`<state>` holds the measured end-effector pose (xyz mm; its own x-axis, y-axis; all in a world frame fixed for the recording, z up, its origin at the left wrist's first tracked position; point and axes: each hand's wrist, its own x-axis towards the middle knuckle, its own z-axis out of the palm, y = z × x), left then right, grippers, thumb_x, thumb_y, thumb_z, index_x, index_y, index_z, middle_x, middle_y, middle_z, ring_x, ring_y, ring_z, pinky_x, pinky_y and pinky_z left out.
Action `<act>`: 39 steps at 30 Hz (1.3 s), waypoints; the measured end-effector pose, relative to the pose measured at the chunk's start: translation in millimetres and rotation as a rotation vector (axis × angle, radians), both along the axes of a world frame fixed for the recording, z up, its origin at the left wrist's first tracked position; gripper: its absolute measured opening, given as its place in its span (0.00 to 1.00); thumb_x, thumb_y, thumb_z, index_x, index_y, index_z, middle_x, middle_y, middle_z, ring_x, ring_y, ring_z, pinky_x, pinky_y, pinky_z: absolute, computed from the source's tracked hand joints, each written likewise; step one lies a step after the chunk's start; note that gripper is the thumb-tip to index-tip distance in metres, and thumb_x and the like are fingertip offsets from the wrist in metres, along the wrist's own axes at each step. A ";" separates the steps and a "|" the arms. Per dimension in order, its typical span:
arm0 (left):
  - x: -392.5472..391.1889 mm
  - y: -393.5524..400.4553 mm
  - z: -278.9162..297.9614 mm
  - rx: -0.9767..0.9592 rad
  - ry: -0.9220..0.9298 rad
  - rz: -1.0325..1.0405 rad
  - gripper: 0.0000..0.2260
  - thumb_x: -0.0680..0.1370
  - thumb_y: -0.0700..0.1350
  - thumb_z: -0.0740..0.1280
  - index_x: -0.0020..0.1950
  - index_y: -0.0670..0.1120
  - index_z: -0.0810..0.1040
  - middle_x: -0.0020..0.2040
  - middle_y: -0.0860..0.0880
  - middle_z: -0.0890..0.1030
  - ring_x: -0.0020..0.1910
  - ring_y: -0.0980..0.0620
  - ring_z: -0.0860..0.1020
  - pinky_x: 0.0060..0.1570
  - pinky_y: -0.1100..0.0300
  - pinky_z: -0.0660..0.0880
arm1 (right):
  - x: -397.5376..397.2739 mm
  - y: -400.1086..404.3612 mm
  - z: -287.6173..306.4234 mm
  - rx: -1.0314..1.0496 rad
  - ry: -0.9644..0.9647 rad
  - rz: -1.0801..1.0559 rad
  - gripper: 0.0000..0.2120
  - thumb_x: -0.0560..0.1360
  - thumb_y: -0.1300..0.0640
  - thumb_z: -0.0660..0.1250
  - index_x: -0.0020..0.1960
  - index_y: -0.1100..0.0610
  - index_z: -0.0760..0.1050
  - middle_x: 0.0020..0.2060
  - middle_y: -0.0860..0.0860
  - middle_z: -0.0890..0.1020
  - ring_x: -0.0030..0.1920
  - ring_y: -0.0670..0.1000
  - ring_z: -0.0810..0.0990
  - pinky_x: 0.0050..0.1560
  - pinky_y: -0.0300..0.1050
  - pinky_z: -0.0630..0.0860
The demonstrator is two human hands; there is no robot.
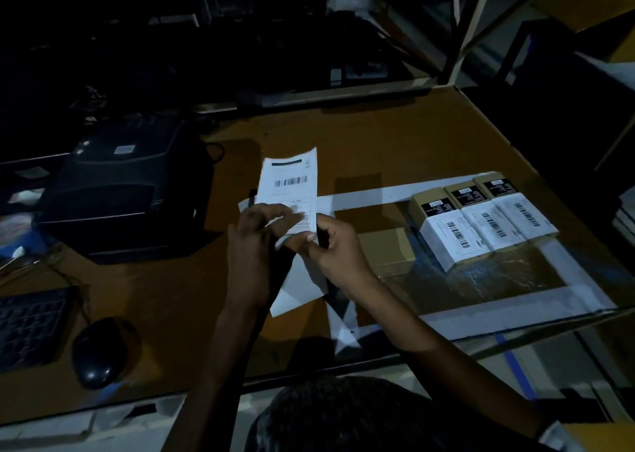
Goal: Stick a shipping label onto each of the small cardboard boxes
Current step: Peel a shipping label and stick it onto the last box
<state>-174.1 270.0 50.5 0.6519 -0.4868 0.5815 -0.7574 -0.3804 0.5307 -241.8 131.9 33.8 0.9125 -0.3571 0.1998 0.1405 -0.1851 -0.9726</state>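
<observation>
Shipping label point(290, 185): held up off the table point(360, 142), printed face toward the camera, barcode near its top. Lower end sits between both hands. Left hand point(252, 249) covers the bottom left corner, fingers curled over the printed face, pinching it. Right hand point(335, 245) pinches the bottom right edge between thumb and fingertips. A plain white sheet, likely the backing paper point(297, 290), hangs down below the hands – looks like peeling is under way, though the split itself is hidden by the fingers

Three labelled boxes point(481, 221) lie side by side, touching, to the right on a taped-off area. One bare box point(386, 247) lies just left of them, near the right hand, no label showing on its top – probably the next target

Light is very poor; edges are hard to read

Risks from here:
- Label curls back and sticks to itself or to the fingers once the backing is off, since only the lower end is held and the upper part stands free
- Tear at the pinched corner if the two hands pull apart unevenly
- Skewed or creased placement on the bare box; in this dimness its edges are hard to line up against
- Label overlapping onto the neighbouring box, the bare one lying close beside the row
- Loose backing dropping onto the table clutters the work area

Printer point(117, 190), mouse point(101, 350) and keyboard point(29, 328) sit to the left, well apart from the boxes
</observation>
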 end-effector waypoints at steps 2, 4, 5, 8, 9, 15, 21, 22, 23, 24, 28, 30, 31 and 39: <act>0.3 -2.1 1.9 0.026 -0.044 0.019 0.14 0.72 0.46 0.75 0.58 0.50 0.84 0.58 0.53 0.75 0.58 0.40 0.79 0.50 0.38 0.77 | 1.5 -1.3 1.8 -0.048 -0.008 -0.029 0.13 0.78 0.65 0.67 0.61 0.60 0.80 0.57 0.54 0.84 0.59 0.51 0.81 0.59 0.50 0.80; 0.4 -2.0 5.4 0.064 -0.076 0.027 0.13 0.73 0.46 0.74 0.57 0.45 0.85 0.57 0.52 0.76 0.56 0.39 0.79 0.49 0.39 0.78 | 2.4 -2.3 2.4 -0.117 -0.008 -0.042 0.10 0.77 0.61 0.68 0.58 0.60 0.80 0.51 0.56 0.84 0.53 0.57 0.82 0.53 0.58 0.81; -0.1 -1.8 7.6 0.105 -0.121 0.034 0.13 0.74 0.46 0.72 0.57 0.44 0.85 0.57 0.51 0.77 0.55 0.39 0.80 0.49 0.40 0.78 | 2.1 -2.4 3.6 -0.143 -0.008 -0.045 0.08 0.77 0.60 0.68 0.55 0.60 0.80 0.47 0.56 0.84 0.49 0.55 0.83 0.49 0.56 0.81; -0.8 -0.8 12.5 0.243 -0.269 0.055 0.13 0.77 0.49 0.67 0.54 0.43 0.85 0.53 0.44 0.83 0.54 0.40 0.79 0.49 0.46 0.76 | 1.9 -3.7 4.6 -0.231 -0.008 -0.060 0.09 0.77 0.60 0.70 0.41 0.62 0.74 0.31 0.49 0.73 0.32 0.43 0.70 0.34 0.40 0.68; 0.3 -0.6 12.7 0.264 -0.273 0.060 0.13 0.77 0.49 0.66 0.54 0.43 0.85 0.52 0.43 0.83 0.53 0.40 0.79 0.49 0.47 0.75 | 2.3 -3.9 5.2 -0.255 -0.004 -0.067 0.13 0.77 0.60 0.71 0.37 0.61 0.69 0.29 0.48 0.68 0.31 0.43 0.65 0.33 0.40 0.63; 3.8 2.2 14.8 0.340 -0.261 0.037 0.15 0.79 0.47 0.61 0.55 0.44 0.85 0.53 0.44 0.84 0.52 0.41 0.79 0.50 0.49 0.73 | 4.4 -2.1 9.1 -0.249 0.027 -0.052 0.16 0.76 0.55 0.71 0.36 0.61 0.67 0.28 0.52 0.68 0.30 0.47 0.66 0.31 0.45 0.63; 6.9 7.1 13.8 0.326 -0.287 0.022 0.11 0.78 0.47 0.67 0.53 0.44 0.85 0.51 0.45 0.84 0.51 0.41 0.80 0.50 0.49 0.73 | 5.6 -0.8 -2.5 -0.253 0.019 -0.052 0.19 0.73 0.44 0.66 0.43 0.62 0.74 0.35 0.61 0.77 0.36 0.62 0.77 0.34 0.60 0.74; 8.9 7.5 11.7 0.339 -0.291 0.035 0.11 0.77 0.48 0.69 0.54 0.44 0.85 0.51 0.45 0.84 0.50 0.42 0.80 0.50 0.49 0.73 | 5.8 -1.1 -3.7 -0.255 0.013 -0.054 0.19 0.73 0.45 0.65 0.43 0.63 0.75 0.35 0.62 0.78 0.37 0.63 0.77 0.35 0.61 0.75; 10.0 7.6 9.9 0.346 -0.288 0.047 0.11 0.77 0.49 0.70 0.54 0.44 0.85 0.50 0.46 0.84 0.50 0.42 0.80 0.50 0.50 0.72 | 6.3 -1.2 -3.8 -0.260 0.011 -0.053 0.19 0.73 0.46 0.65 0.44 0.64 0.75 0.36 0.62 0.78 0.37 0.63 0.78 0.35 0.61 0.75; 10.2 7.2 8.6 0.343 -0.291 0.056 0.11 0.77 0.49 0.70 0.53 0.44 0.85 0.50 0.46 0.84 0.50 0.43 0.79 0.51 0.50 0.71 | 6.7 -0.9 -3.3 -0.265 0.013 -0.045 0.18 0.73 0.47 0.66 0.44 0.64 0.75 0.36 0.63 0.78 0.37 0.63 0.78 0.35 0.59 0.75; 8.3 6.2 6.9 0.316 -0.312 0.044 0.12 0.78 0.49 0.66 0.52 0.44 0.85 0.51 0.46 0.84 0.52 0.45 0.78 0.51 0.52 0.69 | 5.8 0.3 1.7 -0.275 0.041 -0.029 0.12 0.75 0.57 0.69 0.40 0.65 0.74 0.32 0.62 0.75 0.32 0.55 0.73 0.31 0.47 0.67; 8.4 6.3 9.5 0.317 -0.286 0.026 0.14 0.79 0.49 0.63 0.52 0.43 0.86 0.51 0.46 0.84 0.51 0.44 0.79 0.51 0.52 0.70 | 5.1 -0.2 1.8 -0.262 0.040 -0.020 0.11 0.76 0.58 0.69 0.40 0.64 0.73 0.33 0.60 0.76 0.33 0.53 0.74 0.32 0.47 0.68; 8.5 6.6 10.4 0.317 -0.279 0.016 0.14 0.79 0.48 0.62 0.52 0.43 0.86 0.50 0.45 0.84 0.51 0.43 0.80 0.50 0.51 0.71 | 5.0 -0.3 2.0 -0.259 0.039 -0.014 0.10 0.76 0.58 0.70 0.40 0.62 0.73 0.33 0.58 0.77 0.34 0.53 0.76 0.33 0.49 0.70; 15.1 3.5 15.2 0.184 -0.078 0.014 0.14 0.82 0.49 0.62 0.47 0.43 0.85 0.47 0.46 0.85 0.47 0.46 0.79 0.48 0.54 0.74 | 5.9 -1.6 7.7 -0.222 0.049 0.004 0.07 0.76 0.60 0.72 0.44 0.50 0.76 0.37 0.50 0.81 0.39 0.47 0.80 0.36 0.42 0.75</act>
<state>-159.1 273.5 65.8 0.6161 -0.5802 0.5326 -0.7872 -0.4763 0.3917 -235.9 130.3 41.5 0.9243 -0.3053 0.2289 0.0957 -0.3952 -0.9136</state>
